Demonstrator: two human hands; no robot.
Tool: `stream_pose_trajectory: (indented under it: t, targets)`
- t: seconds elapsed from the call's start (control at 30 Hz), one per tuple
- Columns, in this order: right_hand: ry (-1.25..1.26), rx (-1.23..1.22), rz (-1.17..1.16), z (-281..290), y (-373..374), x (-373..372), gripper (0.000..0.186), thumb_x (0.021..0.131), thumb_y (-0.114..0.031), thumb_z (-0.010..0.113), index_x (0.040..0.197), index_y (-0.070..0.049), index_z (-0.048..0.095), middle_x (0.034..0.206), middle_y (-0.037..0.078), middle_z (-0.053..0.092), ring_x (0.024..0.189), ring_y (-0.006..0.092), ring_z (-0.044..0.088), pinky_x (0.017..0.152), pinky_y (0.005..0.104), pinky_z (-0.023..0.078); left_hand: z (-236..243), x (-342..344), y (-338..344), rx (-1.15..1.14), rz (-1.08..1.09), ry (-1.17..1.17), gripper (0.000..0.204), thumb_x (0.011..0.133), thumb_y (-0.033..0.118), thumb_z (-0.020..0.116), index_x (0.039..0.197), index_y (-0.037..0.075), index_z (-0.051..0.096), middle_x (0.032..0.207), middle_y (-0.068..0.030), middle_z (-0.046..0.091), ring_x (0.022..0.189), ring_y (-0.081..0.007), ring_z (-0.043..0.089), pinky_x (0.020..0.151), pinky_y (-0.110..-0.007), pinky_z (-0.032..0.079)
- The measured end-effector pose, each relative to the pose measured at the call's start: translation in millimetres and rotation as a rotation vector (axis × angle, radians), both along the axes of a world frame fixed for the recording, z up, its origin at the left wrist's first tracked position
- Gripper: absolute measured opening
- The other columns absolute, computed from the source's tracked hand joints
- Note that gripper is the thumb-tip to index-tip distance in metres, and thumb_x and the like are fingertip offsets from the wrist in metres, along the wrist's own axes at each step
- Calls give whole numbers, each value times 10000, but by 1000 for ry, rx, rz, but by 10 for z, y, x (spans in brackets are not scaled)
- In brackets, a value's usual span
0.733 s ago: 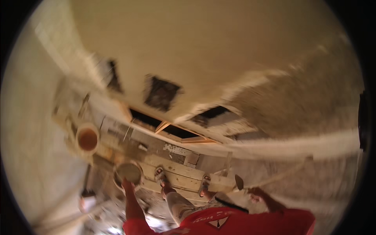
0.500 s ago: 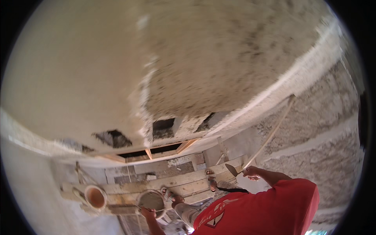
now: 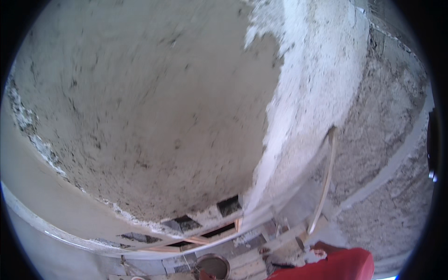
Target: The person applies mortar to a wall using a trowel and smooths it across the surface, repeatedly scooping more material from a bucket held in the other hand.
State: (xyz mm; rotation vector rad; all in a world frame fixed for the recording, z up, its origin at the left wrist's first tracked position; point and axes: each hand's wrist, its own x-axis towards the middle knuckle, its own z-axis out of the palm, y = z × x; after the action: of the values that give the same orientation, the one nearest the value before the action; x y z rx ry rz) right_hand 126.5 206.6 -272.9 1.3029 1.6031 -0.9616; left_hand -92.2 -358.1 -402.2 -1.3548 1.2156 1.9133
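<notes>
My right hand [image 3: 319, 253], at the lower right beside my red sleeve, is closed around a pointing trowel; the trowel's dark blade [image 3: 299, 241] sticks out to its left. A round bucket [image 3: 227, 269] of grey mortar [image 3: 212, 267] stands at the bottom middle on the planks. My left hand [image 3: 205, 275] is at the near rim of the bucket, closed on it and partly cut off by the lower edge. In front of me rises a wall with a large coat of damp grey-brown plaster [image 3: 186, 112], its surface pitted and rough.
A pale, bare strip of wall [image 3: 312, 79] borders the plaster on the right. A long wooden strip [image 3: 325, 186] leans against the rough side wall [image 3: 387, 116]. Low in the wall are dark holes [image 3: 228, 205] above a wooden frame [image 3: 205, 239]. Scaffold planks [image 3: 247, 266] lie below.
My view has tilted up and swung right, so the wall fills more of it. The bucket and both hands now appear lower. The trowel is still in my right hand.
</notes>
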Motion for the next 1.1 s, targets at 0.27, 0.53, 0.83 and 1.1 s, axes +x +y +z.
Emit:
stream_pose_trajectory:
  t: [0.27,0.53,0.83,1.1]
  targets:
    - [212,-42,60,11,790,-1015,274,858,-260,708,839,-1,621,644,114,587,497,203,555,422,374,425,74,-195,1312,-472,-828,587,234,841,218,631,1036,101,575,863,-147,591,753,-262,557,734,-428,463]
    - [354,-117,162,385,564,-1844,268,861,-256,704,847,-2,619,647,114,588,497,202,553,423,373,424,124,-121,2092,-375,-493,640,262,823,353,633,906,111,572,718,-72,534,588,-243,550,558,-486,474]
    - [326,-180,245,471,-136,-2040,262,864,-251,700,855,-3,616,650,113,588,496,200,551,423,371,424,19,116,2426,-1091,-1405,946,261,845,250,641,1086,159,600,973,-62,581,810,-227,529,637,-430,462]
    - [262,-168,254,457,-335,-1809,257,866,-247,696,863,-3,614,652,113,589,496,199,549,424,370,424,-312,228,2352,-1210,-1504,722,535,821,306,649,1303,92,562,1214,-115,607,1119,-269,572,844,-472,507]
